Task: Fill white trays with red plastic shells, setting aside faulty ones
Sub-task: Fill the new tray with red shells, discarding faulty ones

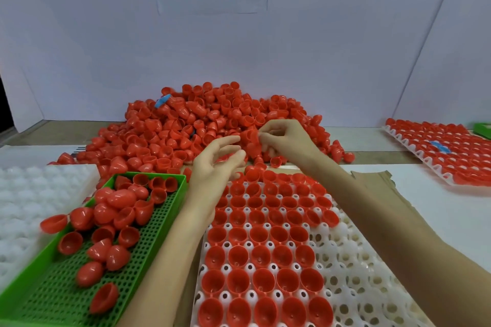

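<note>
One red shell is pinched by the curled fingers of the right hand, at the near edge of the pile; the left hand is held loosely spread beside it. If let slip, it would be lost in that pile; a flaw missed now would be carried into the white tray.

White table, red shell heap, white trays, green basket, cardboard

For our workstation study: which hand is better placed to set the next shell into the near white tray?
Right, probably. The right hand pinches a shell, and the empty cups of the white tray lie on its side. The left hand hangs loose, nearer the green tray.
</note>
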